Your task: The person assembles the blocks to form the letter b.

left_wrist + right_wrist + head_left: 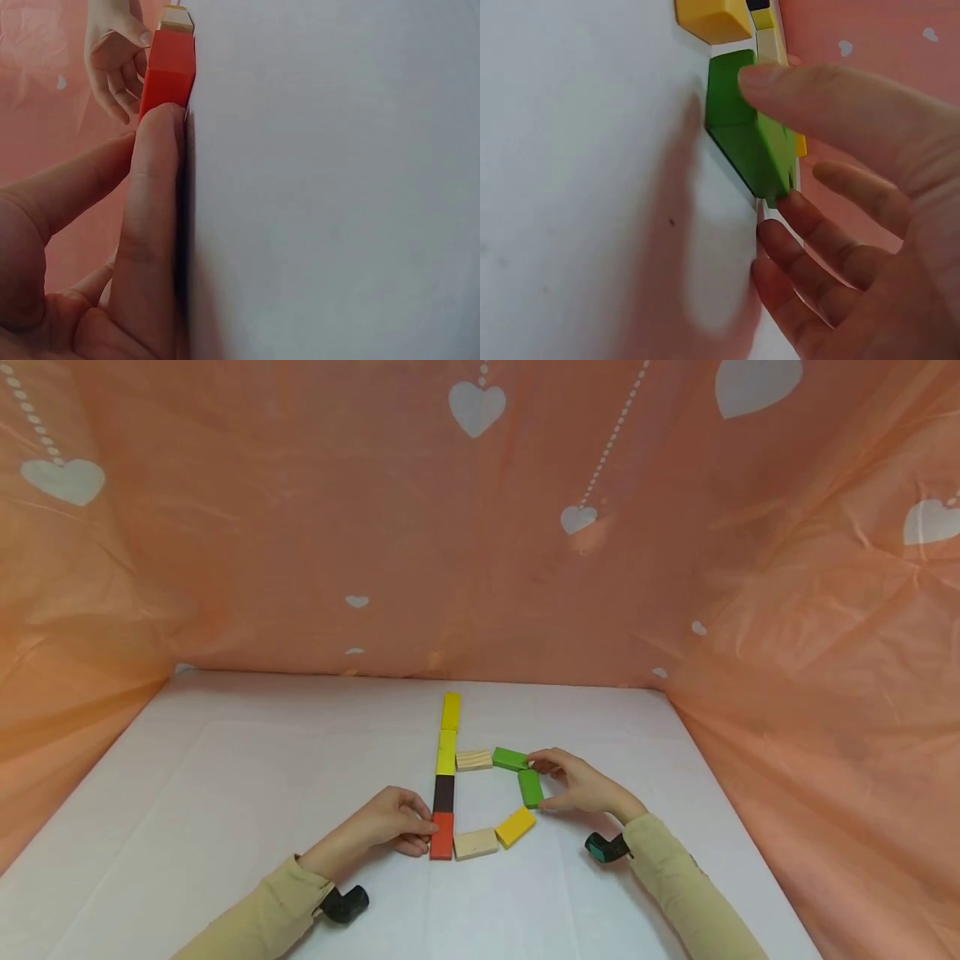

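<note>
My left hand [397, 820] is at the left side of a red block [442, 837], its fingertips touching that side; the left wrist view shows one straight finger [154, 172] against the red block [169, 67]. My right hand [581, 785] pinches a slanted green block [530, 788] between thumb and fingers. In the right wrist view the thumb [769, 81] presses one end of this green block [739, 112], with fingertips at its other end. Another green block [510, 759] lies just beyond, close to the right fingertips.
A dark block [444, 793] and two yellow blocks [447, 752] continue the straight row beyond the red one. Plain wooden blocks [476, 843] and an orange-yellow block [516, 827] curve off to the right. Everything lies on a white tabletop [300, 735], with pink-orange sheeting [412, 552] behind.
</note>
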Demonstrator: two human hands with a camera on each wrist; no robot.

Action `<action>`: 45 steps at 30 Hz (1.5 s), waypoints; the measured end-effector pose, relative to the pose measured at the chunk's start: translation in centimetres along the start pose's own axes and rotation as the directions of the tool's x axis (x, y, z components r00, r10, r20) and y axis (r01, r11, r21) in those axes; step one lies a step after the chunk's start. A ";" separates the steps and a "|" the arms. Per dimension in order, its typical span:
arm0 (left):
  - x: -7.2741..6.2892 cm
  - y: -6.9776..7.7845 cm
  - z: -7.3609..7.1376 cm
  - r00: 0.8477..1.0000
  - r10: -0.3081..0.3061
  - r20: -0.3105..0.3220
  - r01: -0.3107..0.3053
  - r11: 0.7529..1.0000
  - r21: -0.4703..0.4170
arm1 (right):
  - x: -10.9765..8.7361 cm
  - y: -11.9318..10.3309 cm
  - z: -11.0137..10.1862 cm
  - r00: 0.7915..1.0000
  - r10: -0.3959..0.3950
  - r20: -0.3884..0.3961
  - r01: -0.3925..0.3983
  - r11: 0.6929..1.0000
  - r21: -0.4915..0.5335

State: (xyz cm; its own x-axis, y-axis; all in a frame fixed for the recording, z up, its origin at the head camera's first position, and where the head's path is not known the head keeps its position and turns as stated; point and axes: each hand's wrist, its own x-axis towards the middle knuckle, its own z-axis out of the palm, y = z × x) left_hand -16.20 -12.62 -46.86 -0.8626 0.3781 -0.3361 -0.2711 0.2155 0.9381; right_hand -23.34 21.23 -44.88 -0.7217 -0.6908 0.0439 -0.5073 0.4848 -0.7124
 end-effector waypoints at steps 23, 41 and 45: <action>-0.3 0.0 0.1 1.000 0.015 0.003 -0.015 1.000 0.002 | 0.5 0.5 0.3 0.994 0.080 -0.069 -0.079 0.997 0.021; 0.0 0.0 0.0 1.000 0.010 -0.013 -0.010 1.000 0.016 | 0.6 0.4 0.1 0.996 0.077 -0.043 -0.074 0.995 0.062; 0.0 0.2 0.0 1.000 0.001 -0.024 0.000 1.000 0.018 | 0.4 -1.2 -0.5 0.997 0.055 -0.044 -0.051 0.994 0.100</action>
State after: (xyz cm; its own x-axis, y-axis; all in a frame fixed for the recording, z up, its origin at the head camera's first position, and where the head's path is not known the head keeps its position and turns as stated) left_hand -16.24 -12.55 -46.70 -0.8727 0.3568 -0.3334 -0.2633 0.2314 0.9366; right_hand -23.21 20.64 -43.65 -0.7688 -0.6385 0.0353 -0.4204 0.4631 -0.7803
